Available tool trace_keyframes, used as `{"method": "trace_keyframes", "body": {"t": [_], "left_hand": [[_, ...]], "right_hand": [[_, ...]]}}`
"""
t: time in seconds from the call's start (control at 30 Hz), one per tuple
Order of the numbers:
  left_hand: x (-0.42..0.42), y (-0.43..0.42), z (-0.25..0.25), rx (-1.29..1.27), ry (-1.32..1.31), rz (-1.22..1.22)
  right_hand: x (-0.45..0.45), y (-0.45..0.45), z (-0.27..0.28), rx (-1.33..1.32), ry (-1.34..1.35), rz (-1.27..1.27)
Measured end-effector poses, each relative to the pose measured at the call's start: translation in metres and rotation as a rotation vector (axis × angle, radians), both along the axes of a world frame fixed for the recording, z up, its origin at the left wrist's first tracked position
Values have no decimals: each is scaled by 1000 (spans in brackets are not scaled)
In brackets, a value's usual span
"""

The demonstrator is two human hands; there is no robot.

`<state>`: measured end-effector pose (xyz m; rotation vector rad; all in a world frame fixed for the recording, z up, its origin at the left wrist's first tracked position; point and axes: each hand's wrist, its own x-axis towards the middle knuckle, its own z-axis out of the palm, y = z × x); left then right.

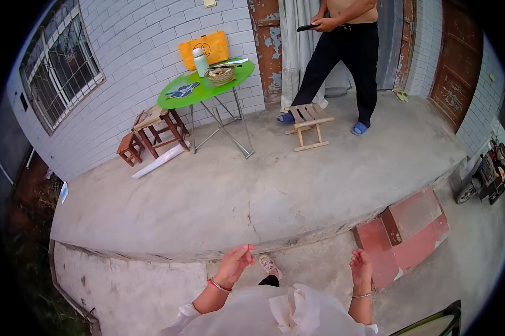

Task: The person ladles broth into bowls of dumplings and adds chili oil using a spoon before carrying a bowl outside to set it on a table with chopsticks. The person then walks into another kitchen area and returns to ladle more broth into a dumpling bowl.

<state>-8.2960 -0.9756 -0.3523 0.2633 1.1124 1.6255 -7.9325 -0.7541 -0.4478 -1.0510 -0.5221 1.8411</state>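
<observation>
My left hand [236, 265] is raised in front of my body at the lower middle. Its fingers stretch to the right, slightly apart, and nothing shows in them. A red band and a bangle circle that wrist. To the right, my right hand [361, 265] is held up with loosely bent fingers and holds nothing visible; a bangle is on its wrist. Neither hand touches anything. Closest to the right hand are the red-tiled steps [399, 255]. Between the hands, my shoe [270, 265] shows beside the edge of the raised concrete porch [207, 201].
On the porch stands a green folding table [174, 101] with a yellow bag [213, 46], a bottle [200, 63] and a basket [221, 77]. Wooden stools [163, 126] are beside it. A person [342, 56] holding a dark device stands behind a slatted folding stool [308, 120]. A wheeled vehicle [484, 179] is at right.
</observation>
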Motion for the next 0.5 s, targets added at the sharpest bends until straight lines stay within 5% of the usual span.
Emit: {"method": "trace_keyframes", "body": {"t": [0.13, 0.5], "left_hand": [[33, 6, 10, 136, -54, 26], [44, -20, 12, 160, -100, -65]], "right_hand": [[79, -47, -13, -158, 17, -225], [25, -128, 51, 21, 105, -11]]}}
